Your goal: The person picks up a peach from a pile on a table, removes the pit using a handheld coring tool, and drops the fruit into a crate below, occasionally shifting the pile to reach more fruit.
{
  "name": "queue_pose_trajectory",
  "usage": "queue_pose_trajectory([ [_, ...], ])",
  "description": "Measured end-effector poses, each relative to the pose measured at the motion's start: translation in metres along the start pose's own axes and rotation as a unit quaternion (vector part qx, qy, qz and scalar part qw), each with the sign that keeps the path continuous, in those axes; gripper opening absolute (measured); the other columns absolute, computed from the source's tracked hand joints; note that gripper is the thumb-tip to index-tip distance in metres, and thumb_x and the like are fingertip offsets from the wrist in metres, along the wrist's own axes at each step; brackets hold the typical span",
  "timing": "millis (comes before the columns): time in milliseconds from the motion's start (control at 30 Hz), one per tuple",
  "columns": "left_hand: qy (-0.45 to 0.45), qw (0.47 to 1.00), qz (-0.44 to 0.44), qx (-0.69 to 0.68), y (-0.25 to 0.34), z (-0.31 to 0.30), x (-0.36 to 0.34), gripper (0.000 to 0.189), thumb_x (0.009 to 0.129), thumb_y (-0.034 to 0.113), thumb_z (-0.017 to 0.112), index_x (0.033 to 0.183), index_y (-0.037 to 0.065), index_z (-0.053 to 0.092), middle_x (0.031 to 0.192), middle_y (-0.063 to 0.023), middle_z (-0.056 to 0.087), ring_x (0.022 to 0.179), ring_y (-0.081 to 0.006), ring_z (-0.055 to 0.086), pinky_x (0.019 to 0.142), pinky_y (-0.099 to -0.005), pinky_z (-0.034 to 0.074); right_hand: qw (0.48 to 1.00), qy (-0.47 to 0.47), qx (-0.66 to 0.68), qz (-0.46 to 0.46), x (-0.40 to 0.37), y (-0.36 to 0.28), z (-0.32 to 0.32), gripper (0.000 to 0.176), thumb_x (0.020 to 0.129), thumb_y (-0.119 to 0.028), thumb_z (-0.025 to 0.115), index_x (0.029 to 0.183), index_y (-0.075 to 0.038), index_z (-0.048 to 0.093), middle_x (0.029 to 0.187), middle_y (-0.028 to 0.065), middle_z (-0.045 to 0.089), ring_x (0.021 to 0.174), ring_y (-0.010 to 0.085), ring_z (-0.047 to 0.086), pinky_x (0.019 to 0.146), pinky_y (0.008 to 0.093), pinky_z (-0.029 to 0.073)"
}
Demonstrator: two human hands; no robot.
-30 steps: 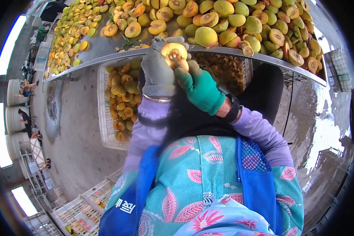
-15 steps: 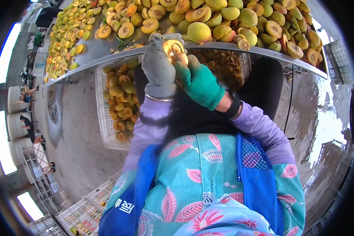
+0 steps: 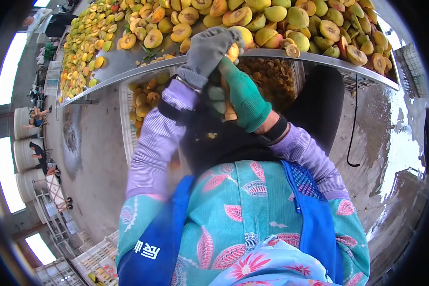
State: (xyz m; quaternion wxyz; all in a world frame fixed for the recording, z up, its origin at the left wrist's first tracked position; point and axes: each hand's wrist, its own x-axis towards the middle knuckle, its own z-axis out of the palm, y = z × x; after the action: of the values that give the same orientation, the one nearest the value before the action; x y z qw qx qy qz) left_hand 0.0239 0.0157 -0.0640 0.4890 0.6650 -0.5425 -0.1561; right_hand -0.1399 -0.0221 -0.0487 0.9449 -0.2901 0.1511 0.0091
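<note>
My left hand (image 3: pixel 209 53), in a grey glove, is at the metal table's front rim (image 3: pixel 171 63), its fingers curled over a yellow fruit piece (image 3: pixel 233 52). Just below and to the right, my right hand (image 3: pixel 245 97) in a green glove is closed around a tool with a wooden handle (image 3: pixel 230 112); the tool's working end is hidden. The fingertips of both hands meet at the fruit piece. Beyond them, many halved yellow-green fruits (image 3: pixel 274 38) lie heaped on the table.
Under the table, a white crate (image 3: pixel 128 138) holds fruit halves, and another container has brown scraps (image 3: pixel 271 78). My knees are below the table edge. White crates (image 3: pixel 97 260) stand at the lower left. Several people sit far left by large round tubs (image 3: pixel 24 152).
My left hand has moved up and right and turned over the fruit. The ring-like tool end and cut fruit seen before are now covered. A pale bit shows below my hands.
</note>
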Motion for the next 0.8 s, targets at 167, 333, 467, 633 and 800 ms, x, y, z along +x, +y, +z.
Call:
queue_pose_trajectory([
  [167,-0.270,0.949,0.118,0.112,0.041,-0.014,0.015,0.012,0.085,0.007,0.055,0.087,0.000,0.064,0.083,-0.0065,0.064,0.077,-0.0179,0.062,0.072,-0.0274,0.051,0.985,-0.106,0.107,0.081,-0.012,0.003,-0.008,0.034,0.097,-0.050,0.043,0.090,-0.017,0.049,0.058,-0.0042,0.043,0.043,0.0092,0.040,0.040,0.0247,0.035],
  [333,-0.085,0.859,-0.146,-0.482,0.053,0.010,-0.010,0.026,0.092,0.028,0.049,0.090,0.004,0.059,0.082,-0.0120,0.063,0.068,-0.0223,0.059,0.064,-0.0315,0.050,0.991,-0.087,0.052,0.082,-0.022,-0.010,0.011,0.036,0.099,-0.050,0.039,0.087,-0.017,0.047,0.056,-0.0058,0.039,0.042,0.0093,0.037,0.041,0.0256,0.032],
  [467,0.086,0.887,-0.177,-0.417,0.071,0.018,-0.028,0.038,0.094,0.036,0.046,0.095,0.000,0.059,0.083,-0.0135,0.063,0.067,-0.0222,0.060,0.058,-0.0310,0.049,0.929,-0.258,0.222,0.148,-0.021,-0.009,-0.005,0.036,0.100,-0.048,0.038,0.089,-0.015,0.049,0.056,-0.0073,0.041,0.042,0.0088,0.037,0.041,0.0256,0.032],
  [633,0.370,0.866,-0.258,-0.218,0.041,-0.039,-0.122,0.031,0.090,0.027,0.056,0.109,0.004,0.060,0.100,-0.0134,0.068,0.088,-0.0219,0.066,0.069,-0.0289,0.055,0.941,-0.247,0.169,0.158,-0.041,-0.008,-0.016,0.036,0.099,-0.049,0.039,0.090,-0.016,0.050,0.056,-0.0070,0.042,0.042,0.0075,0.039,0.044,0.0252,0.034],
  [800,0.184,0.856,-0.312,0.369,0.085,-0.054,-0.052,0.036,0.080,0.032,0.064,0.100,0.002,0.066,0.097,-0.0188,0.066,0.096,-0.0327,0.064,0.086,-0.0397,0.049,0.952,0.023,0.175,0.250,-0.018,0.022,-0.058,0.035,0.097,-0.048,0.045,0.083,-0.016,0.047,0.056,-0.0040,0.042,0.042,0.0093,0.041,0.043,0.0260,0.036],
])
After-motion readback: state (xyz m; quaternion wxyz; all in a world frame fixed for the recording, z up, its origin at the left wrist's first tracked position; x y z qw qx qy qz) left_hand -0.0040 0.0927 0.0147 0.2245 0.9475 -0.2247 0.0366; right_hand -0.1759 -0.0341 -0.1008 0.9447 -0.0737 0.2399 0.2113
